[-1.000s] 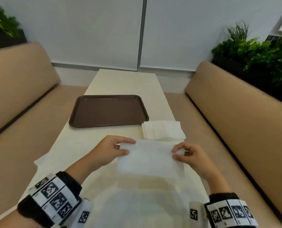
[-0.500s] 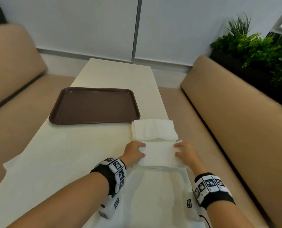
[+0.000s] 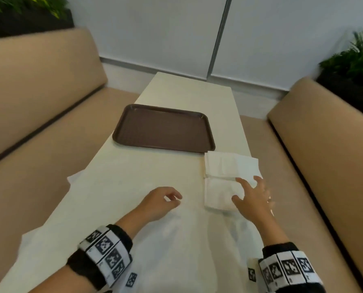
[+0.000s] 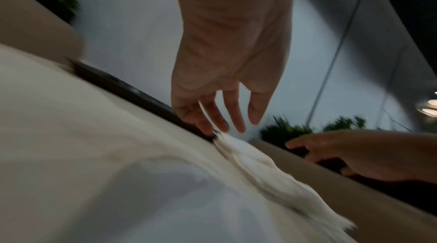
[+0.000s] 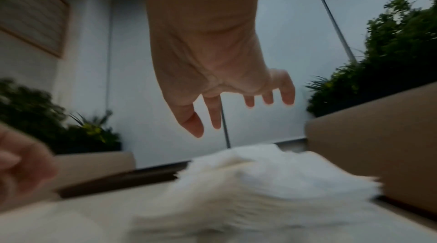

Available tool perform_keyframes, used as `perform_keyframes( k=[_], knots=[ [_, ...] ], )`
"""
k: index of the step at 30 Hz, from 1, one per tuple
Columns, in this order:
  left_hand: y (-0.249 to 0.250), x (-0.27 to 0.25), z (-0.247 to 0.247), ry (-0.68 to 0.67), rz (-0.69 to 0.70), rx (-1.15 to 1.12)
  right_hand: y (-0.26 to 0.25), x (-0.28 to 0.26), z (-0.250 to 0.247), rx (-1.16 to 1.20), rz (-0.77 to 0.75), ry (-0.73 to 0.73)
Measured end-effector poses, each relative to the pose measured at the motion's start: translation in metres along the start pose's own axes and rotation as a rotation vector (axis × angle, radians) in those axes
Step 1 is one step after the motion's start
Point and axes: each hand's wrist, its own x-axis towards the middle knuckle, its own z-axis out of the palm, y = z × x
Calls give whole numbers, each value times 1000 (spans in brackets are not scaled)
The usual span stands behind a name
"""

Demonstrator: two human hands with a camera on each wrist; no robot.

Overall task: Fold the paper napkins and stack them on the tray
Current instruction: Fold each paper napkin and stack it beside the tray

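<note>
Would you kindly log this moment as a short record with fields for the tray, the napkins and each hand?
tray: brown tray, nothing on it, on the table
napkin pile: white napkin pile, on the table just near the tray's right corner
folded napkin: folded napkin, flat, just in front of the pile
left hand: left hand, fingers loosely curled, holds nothing
right hand: right hand, fingers spread over the folded napkin; contact unclear

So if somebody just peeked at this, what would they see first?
Probably the big brown tray in the middle of the long pale table, with nothing on it. Next, the white folded napkin near the table's right edge, with the right hand spread open above it, and the napkin pile just beyond. The left hand hangs loose beside them, holding nothing.
</note>
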Motion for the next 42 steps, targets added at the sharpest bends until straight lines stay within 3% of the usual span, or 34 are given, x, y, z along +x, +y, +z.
perform_keyframes(
  k=[4,8,16,20,24,31,34,38,42],
  knots=[
    [-49,-85,-59,150,-136,-200,-59,-39,19,126,-258,-230],
    [-89,-154,-90,261,-204,-317,-105,-68,56,108,-373,-401],
    [-135,-221,-119,519,-232,-446,-157,-116,96,-86,-644,-432],
    [-134,-231,-123,529,-207,-484,-167,-138,115,-178,-685,-384],
    [-131,-232,-124,521,-176,-503,-168,-141,118,-134,-679,-324],
    [-128,-231,-124,479,-123,-548,-161,-139,118,29,-699,-341],
    [-125,-231,-125,465,-121,-543,-155,-132,112,69,-685,-268],
    [-107,-218,-127,397,-69,-430,-155,-130,60,88,-728,-58],
    [-73,-179,-136,312,106,-401,-160,-135,-25,427,-811,-72]
  ],
)
